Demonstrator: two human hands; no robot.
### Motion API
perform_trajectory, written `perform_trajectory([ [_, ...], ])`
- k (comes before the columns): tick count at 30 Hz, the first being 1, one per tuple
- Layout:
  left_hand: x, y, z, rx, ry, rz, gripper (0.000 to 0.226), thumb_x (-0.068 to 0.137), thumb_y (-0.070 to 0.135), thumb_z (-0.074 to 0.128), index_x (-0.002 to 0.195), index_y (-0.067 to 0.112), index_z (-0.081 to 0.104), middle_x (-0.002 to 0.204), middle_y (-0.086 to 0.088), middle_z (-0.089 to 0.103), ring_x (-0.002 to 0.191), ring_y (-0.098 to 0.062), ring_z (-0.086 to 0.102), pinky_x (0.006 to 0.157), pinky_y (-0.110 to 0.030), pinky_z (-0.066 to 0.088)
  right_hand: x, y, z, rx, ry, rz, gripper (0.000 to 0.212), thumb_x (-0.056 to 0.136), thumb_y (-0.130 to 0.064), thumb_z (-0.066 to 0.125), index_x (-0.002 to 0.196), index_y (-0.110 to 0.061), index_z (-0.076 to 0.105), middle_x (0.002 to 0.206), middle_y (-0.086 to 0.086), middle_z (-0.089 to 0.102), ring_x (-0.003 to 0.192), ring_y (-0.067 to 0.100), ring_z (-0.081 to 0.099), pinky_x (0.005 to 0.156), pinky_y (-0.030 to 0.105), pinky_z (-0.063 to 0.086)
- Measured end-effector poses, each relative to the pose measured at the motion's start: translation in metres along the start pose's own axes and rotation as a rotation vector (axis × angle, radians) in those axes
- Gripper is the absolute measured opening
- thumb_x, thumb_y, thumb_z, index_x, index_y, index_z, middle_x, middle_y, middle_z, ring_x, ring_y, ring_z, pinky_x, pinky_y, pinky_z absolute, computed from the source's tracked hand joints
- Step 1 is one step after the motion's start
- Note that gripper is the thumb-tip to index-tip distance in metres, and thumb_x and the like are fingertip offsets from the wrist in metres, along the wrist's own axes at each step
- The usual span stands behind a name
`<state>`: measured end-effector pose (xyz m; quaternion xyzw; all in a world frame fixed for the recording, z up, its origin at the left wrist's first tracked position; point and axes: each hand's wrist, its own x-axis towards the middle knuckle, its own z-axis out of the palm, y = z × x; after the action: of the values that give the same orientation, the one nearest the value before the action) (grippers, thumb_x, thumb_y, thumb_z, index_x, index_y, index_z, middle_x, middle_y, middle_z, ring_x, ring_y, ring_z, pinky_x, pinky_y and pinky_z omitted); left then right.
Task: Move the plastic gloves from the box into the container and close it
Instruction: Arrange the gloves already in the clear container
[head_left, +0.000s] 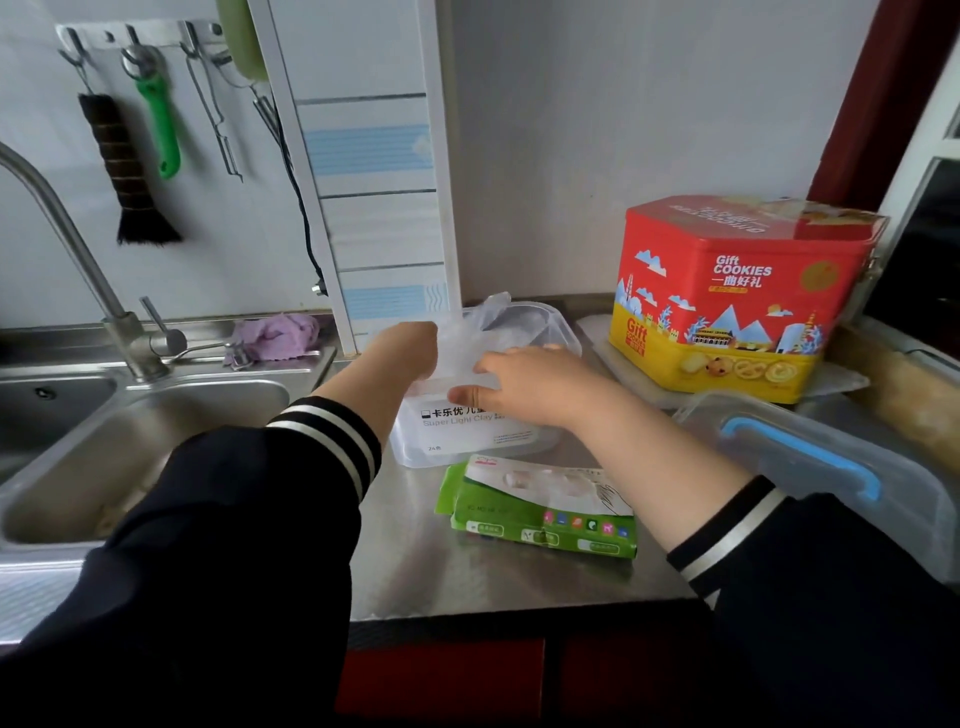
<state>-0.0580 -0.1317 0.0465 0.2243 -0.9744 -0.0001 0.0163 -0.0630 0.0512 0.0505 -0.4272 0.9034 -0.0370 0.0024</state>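
my left hand (402, 353) and right hand (524, 382) are pressing the clear plastic gloves (467, 332) into the open container (457, 441); fingers curled on the film, though i cannot tell how firmly. the flattened green box (540, 512) lies just beside it. i should tuck stray edges below the rim before fetching the blue-handled lid (831, 467).

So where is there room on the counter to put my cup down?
The bare steel counter between the green glove box and the front edge is free. Farther back is crowded: the clear container under both hands, the cookie tin, and the blue-handled lid to the right.
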Motion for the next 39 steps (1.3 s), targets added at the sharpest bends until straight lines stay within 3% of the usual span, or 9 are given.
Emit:
perform_trajectory([
  [3,0.004,0.000,0.002,0.079,-0.110,0.033,0.027,0.089,0.008,0.051,0.114,0.008,0.062,0.102,-0.007,0.064,0.087,-0.029,0.057,0.070,-0.035,0.044,-0.005,0.002,0.006,0.045,0.033,-0.009,0.074,0.083,-0.081,0.027,0.127,-0.028,0.054,0.127,-0.001,0.061,0.110,0.023,0.056,0.071,0.034,0.035],
  [8,0.003,0.005,0.001,0.125,-0.233,0.110,0.034,0.090,0.018,0.063,0.120,0.003,0.059,0.122,-0.014,0.061,0.113,-0.034,0.058,0.089,-0.038,0.046,-0.008,0.008,0.005,0.172,0.072,0.000,0.067,0.083,-0.075,0.044,0.132,-0.030,0.050,0.126,-0.005,0.061,0.115,0.019,0.055,0.080,0.032,0.043],
  [13,-0.026,0.002,-0.021,0.113,0.082,0.138,0.061,0.085,0.034,0.072,0.137,0.020,0.043,0.126,-0.009,0.057,0.120,-0.030,0.047,0.086,-0.038,0.043,-0.020,0.020,0.011,0.239,0.272,-0.019,0.050,0.089,-0.050,0.061,0.132,-0.028,0.051,0.111,-0.010,0.065,0.110,0.015,0.054,0.081,0.027,0.034],
  [16,-0.058,0.013,-0.025,-0.106,0.292,0.160,0.037,0.092,0.048,0.057,0.111,0.016,0.060,0.109,-0.006,0.064,0.105,-0.029,0.055,0.081,-0.039,0.047,-0.025,0.030,0.022,0.272,0.454,-0.041,0.045,0.089,-0.044,0.062,0.128,-0.023,0.055,0.111,-0.007,0.065,0.111,0.018,0.053,0.092,0.031,0.035],
  [18,-0.080,0.022,-0.017,-0.212,0.295,0.150,0.045,0.096,0.056,0.042,0.088,0.016,0.060,0.089,-0.004,0.064,0.084,-0.028,0.056,0.068,-0.034,0.042,-0.033,0.034,0.031,0.338,0.622,-0.073,0.037,0.089,-0.037,0.065,0.120,-0.018,0.060,0.108,-0.004,0.064,0.104,0.018,0.056,0.090,0.031,0.039],
  [20,-0.095,0.023,0.001,-0.267,0.290,0.215,0.047,0.096,0.060,0.039,0.093,0.019,0.062,0.087,0.000,0.065,0.083,-0.025,0.058,0.070,-0.032,0.038,-0.048,0.033,0.038,0.474,0.746,-0.089,0.020,0.088,-0.031,0.067,0.102,-0.016,0.064,0.095,-0.005,0.062,0.089,0.015,0.058,0.079,0.031,0.046],
  [23,-0.097,0.013,0.032,-0.262,0.426,0.380,0.033,0.097,0.046,0.050,0.110,0.019,0.063,0.093,0.003,0.071,0.090,-0.024,0.064,0.086,-0.036,0.037,-0.068,0.029,0.051,0.483,0.520,-0.044,0.021,0.088,-0.043,0.064,0.092,-0.022,0.063,0.091,-0.011,0.060,0.084,0.010,0.058,0.074,0.033,0.048],
  [27,-0.098,0.010,0.045,-0.243,0.585,0.462,0.022,0.091,0.030,0.052,0.101,0.016,0.066,0.088,0.001,0.073,0.080,-0.029,0.065,0.081,-0.040,0.038,-0.078,0.029,0.079,0.366,0.111,0.003,0.042,0.081,-0.056,0.066,0.114,-0.030,0.063,0.112,-0.016,0.053,0.110,0.008,0.047,0.095,0.034,0.042],
  [39,-0.116,0.017,0.049,-0.262,0.656,0.443,0.031,0.088,0.044,0.051,0.105,0.022,0.066,0.086,0.008,0.068,0.082,-0.022,0.063,0.079,-0.035,0.037,-0.083,0.030,0.089,0.622,0.184,0.035,0.023,0.081,-0.052,0.069,0.090,-0.031,0.073,0.089,-0.013,0.062,0.097,0.006,0.053,0.086,0.031,0.046],
])
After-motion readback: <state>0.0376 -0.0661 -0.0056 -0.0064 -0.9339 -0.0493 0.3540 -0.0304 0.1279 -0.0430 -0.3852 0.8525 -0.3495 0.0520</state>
